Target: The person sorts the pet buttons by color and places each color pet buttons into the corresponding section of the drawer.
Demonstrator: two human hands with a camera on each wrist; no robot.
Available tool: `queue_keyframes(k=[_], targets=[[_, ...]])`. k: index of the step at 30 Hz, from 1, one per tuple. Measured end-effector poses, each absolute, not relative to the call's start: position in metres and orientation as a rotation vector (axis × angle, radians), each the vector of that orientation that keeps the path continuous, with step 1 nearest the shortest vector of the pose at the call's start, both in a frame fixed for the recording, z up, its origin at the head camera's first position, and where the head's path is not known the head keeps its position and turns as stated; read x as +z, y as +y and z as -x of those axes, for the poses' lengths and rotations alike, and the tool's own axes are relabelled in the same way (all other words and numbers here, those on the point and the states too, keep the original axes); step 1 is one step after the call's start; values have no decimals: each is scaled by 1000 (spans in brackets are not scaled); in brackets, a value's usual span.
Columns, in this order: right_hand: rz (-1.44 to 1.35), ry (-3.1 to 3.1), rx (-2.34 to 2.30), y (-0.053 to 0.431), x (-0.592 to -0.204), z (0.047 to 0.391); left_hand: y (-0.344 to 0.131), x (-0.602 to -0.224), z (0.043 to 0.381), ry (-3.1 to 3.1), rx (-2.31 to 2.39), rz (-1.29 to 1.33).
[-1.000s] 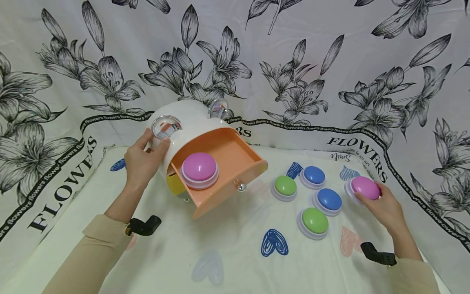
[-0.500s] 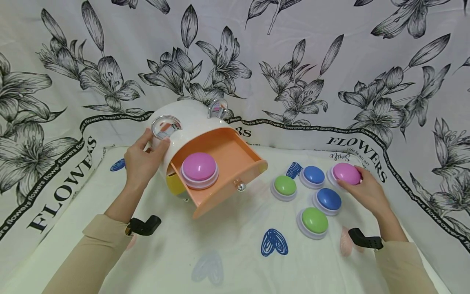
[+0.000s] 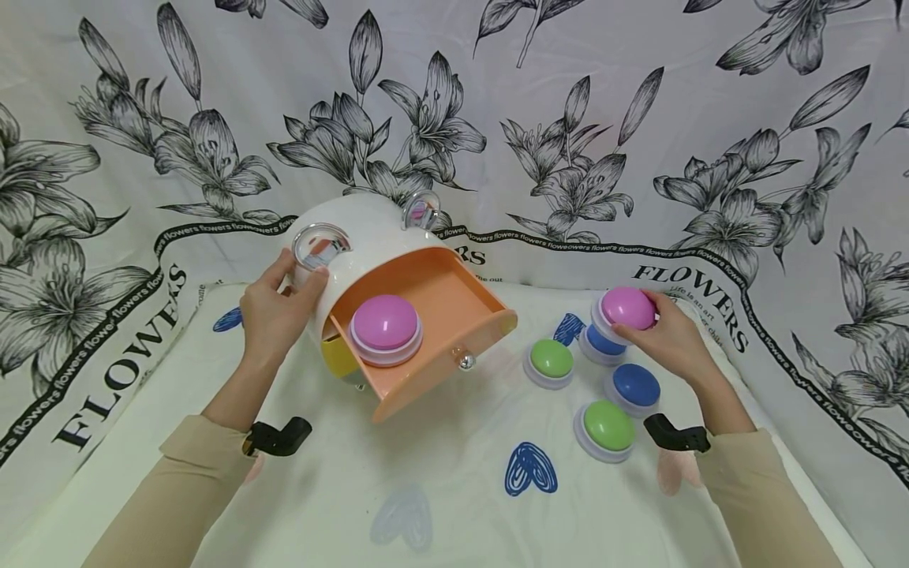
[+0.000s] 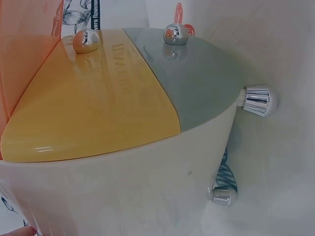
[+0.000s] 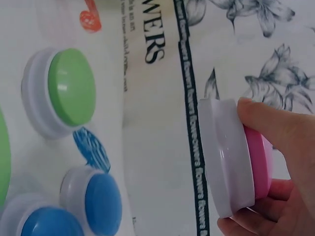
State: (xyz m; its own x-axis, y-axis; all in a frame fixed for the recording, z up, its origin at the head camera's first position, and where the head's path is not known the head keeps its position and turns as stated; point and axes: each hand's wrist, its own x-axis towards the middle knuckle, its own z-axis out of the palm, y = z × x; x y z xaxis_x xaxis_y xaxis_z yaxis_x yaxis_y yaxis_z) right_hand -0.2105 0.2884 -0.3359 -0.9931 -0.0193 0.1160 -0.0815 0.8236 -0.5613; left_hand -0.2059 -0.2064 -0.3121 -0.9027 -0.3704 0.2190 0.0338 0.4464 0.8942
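Observation:
My right hand (image 3: 671,335) pinches a pink push button (image 3: 628,306) with a white base, its thumb and fingers at the rim. In the head view this button overlaps a blue button (image 3: 606,341). My left hand (image 3: 277,308) grips the left side of a white rounded drawer box (image 3: 369,225), which has clear round ears. An orange drawer (image 3: 443,288) is pulled out of it, with another pink button (image 3: 387,319) inside at the left. In the left wrist view the box shows a yellow panel (image 4: 93,108) and a grey-green panel (image 4: 197,81), both with silver knobs.
Right of the box sit a green button (image 3: 551,357), a second blue button (image 3: 635,385) and, nearer the front, another green button (image 3: 608,426). A white cloth (image 3: 454,489) with heart prints covers the table. Behind hangs a flower-print cloth (image 3: 568,47).
My right hand has carried the pink button left and upward in the head view, from the right of the blue buttons to the far blue one. The left hand, box and drawer have stayed still.

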Motion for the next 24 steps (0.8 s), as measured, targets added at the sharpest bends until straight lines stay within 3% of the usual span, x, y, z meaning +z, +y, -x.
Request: queue_keyframes(k=[24], targets=[[-351, -2874, 960, 213, -295, 243, -205, -313, 207, -2314, -1415, -268]])
